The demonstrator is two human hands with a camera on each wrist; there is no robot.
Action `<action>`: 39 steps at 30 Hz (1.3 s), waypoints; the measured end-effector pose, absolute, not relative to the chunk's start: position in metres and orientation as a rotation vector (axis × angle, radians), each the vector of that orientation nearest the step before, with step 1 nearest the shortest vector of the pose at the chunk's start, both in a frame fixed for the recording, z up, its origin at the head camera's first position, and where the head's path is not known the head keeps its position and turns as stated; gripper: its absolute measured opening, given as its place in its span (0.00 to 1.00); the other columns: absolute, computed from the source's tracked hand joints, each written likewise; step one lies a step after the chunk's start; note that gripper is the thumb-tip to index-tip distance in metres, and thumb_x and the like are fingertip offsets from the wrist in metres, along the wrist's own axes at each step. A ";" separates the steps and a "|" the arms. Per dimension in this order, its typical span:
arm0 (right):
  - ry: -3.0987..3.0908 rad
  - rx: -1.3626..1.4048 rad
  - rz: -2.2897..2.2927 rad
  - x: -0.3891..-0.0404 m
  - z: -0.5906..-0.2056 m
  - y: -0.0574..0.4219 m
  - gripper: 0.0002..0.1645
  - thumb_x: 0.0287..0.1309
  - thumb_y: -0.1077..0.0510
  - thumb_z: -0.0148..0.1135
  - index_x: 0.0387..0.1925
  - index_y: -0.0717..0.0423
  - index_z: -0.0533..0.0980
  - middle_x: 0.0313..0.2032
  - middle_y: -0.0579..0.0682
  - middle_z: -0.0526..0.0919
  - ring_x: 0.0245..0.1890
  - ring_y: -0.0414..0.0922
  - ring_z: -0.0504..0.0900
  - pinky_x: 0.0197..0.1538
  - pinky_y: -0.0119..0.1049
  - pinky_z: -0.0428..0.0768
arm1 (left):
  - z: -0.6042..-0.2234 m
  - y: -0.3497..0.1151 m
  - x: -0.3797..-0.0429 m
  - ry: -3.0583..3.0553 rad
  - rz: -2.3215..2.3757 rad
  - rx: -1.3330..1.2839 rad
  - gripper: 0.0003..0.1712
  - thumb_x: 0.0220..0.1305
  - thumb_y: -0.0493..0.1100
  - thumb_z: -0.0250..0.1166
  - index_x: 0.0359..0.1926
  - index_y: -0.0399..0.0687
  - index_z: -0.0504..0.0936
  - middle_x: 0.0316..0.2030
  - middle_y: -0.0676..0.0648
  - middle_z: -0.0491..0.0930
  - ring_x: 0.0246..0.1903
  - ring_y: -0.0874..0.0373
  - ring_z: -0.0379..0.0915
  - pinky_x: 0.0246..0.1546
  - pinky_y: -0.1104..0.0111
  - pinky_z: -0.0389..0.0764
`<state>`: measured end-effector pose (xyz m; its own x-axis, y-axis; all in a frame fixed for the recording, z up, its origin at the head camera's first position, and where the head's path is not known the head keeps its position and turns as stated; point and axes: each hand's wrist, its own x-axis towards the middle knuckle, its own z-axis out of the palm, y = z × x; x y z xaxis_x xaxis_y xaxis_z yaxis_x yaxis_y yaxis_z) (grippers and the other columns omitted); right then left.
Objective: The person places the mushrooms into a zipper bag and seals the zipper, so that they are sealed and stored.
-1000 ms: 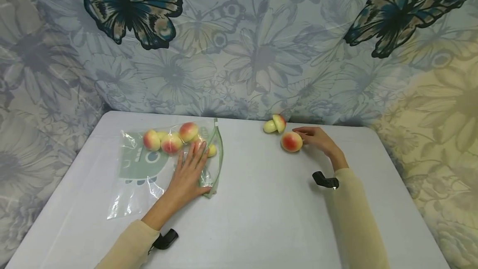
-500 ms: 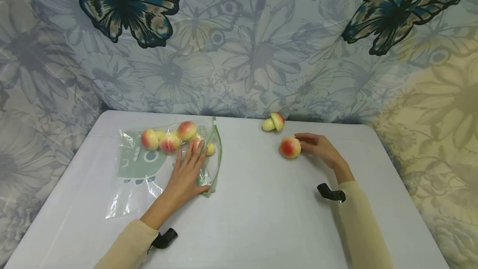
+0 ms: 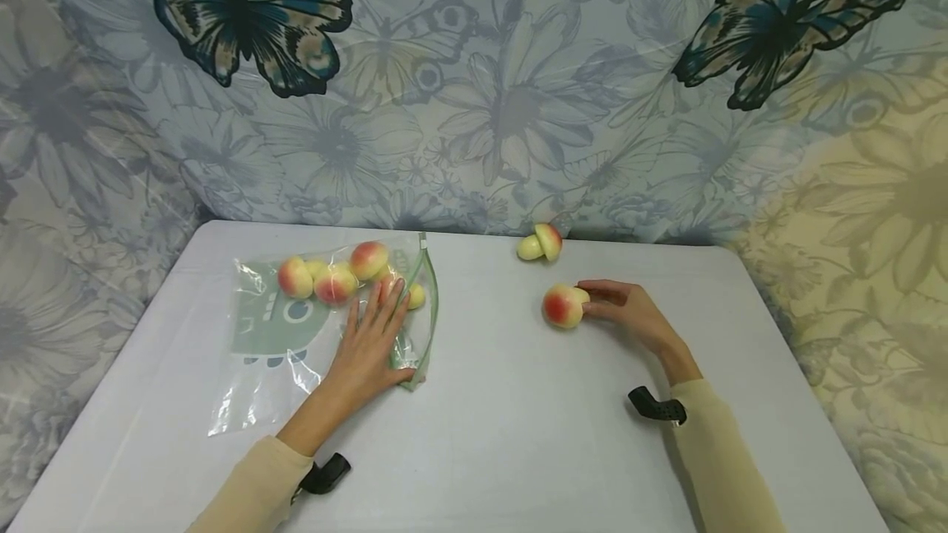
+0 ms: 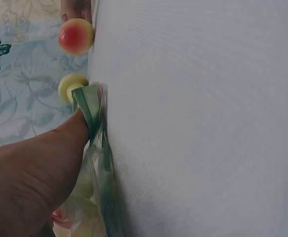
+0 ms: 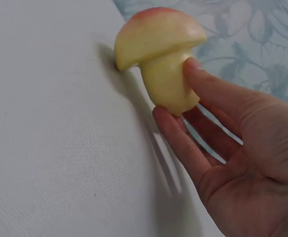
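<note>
In the head view my right hand point(image 3: 629, 315) pinches a toy mushroom point(image 3: 564, 306) with a red-and-yellow cap. The right wrist view shows thumb and fingers on its pale yellow stem point(image 5: 167, 81), with the cap pointing away from the palm. My left hand point(image 3: 370, 356) rests with fingers spread on a clear zip bag point(image 3: 252, 397) with a green print. Near the bag's green zip edge point(image 4: 87, 106) lies the left thumb. Several similar mushrooms point(image 3: 336, 284) are inside the bag, partly covered by the fingers.
Another toy mushroom point(image 3: 541, 243) lies on its side near the back edge of the white table point(image 3: 504, 434). A butterfly-and-flower patterned cloth point(image 3: 511, 105) hangs directly behind the table. Black wrist cameras point(image 3: 326, 474) sit on both wrists.
My right hand has moved slightly nearer and to the left with the mushroom, whose stem now shows more. The left hand and the bag have stayed in place.
</note>
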<state>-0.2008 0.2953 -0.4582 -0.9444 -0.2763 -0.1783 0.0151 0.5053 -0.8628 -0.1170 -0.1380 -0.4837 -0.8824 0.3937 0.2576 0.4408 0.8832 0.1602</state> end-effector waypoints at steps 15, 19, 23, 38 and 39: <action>2.574 -0.226 -1.456 -0.192 -0.452 0.285 0.30 0.52 0.49 0.74 0.56 0.55 0.79 0.53 0.51 0.83 0.59 0.45 0.77 0.60 0.42 0.71 | -0.482 -0.138 -0.117 -2.823 -0.316 -0.627 0.72 0.33 0.60 0.82 0.75 0.38 0.53 0.77 0.41 0.43 0.75 0.38 0.35 0.69 0.39 0.46; 2.646 -0.257 -1.530 -0.190 -0.451 0.278 0.29 0.53 0.52 0.74 0.56 0.58 0.79 0.54 0.56 0.82 0.54 0.42 0.79 0.61 0.50 0.70 | -0.482 -0.139 -0.116 -2.822 -0.324 -0.623 0.72 0.33 0.60 0.82 0.75 0.38 0.53 0.77 0.41 0.44 0.75 0.38 0.35 0.69 0.39 0.46; 2.714 -0.235 -1.578 -0.189 -0.448 0.268 0.28 0.54 0.54 0.73 0.56 0.60 0.79 0.55 0.59 0.81 0.49 0.33 0.79 0.57 0.37 0.77 | -0.482 -0.139 -0.116 -2.827 -0.340 -0.618 0.72 0.33 0.60 0.83 0.75 0.38 0.53 0.77 0.41 0.44 0.75 0.38 0.35 0.69 0.39 0.46; 2.650 -0.135 -1.708 -0.189 -0.439 0.223 0.28 0.53 0.56 0.74 0.55 0.62 0.79 0.55 0.58 0.81 0.53 0.51 0.80 0.44 0.22 0.77 | -0.482 -0.138 -0.115 -2.820 -0.335 -0.624 0.73 0.33 0.60 0.83 0.75 0.36 0.53 0.77 0.38 0.41 0.75 0.37 0.33 0.70 0.41 0.41; 2.648 -0.153 -1.715 -0.192 -0.442 0.221 0.28 0.53 0.56 0.74 0.55 0.62 0.79 0.55 0.58 0.81 0.53 0.51 0.80 0.44 0.22 0.78 | -0.482 -0.138 -0.115 -2.820 -0.343 -0.626 0.73 0.33 0.59 0.83 0.75 0.36 0.53 0.77 0.38 0.41 0.75 0.38 0.33 0.70 0.41 0.41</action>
<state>-0.1915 0.2206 -0.4421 -0.9952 -0.0718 0.0667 -0.0903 0.4058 -0.9095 -0.1148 -0.1375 -0.4822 -0.8817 0.3843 0.2737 0.4387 0.8812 0.1761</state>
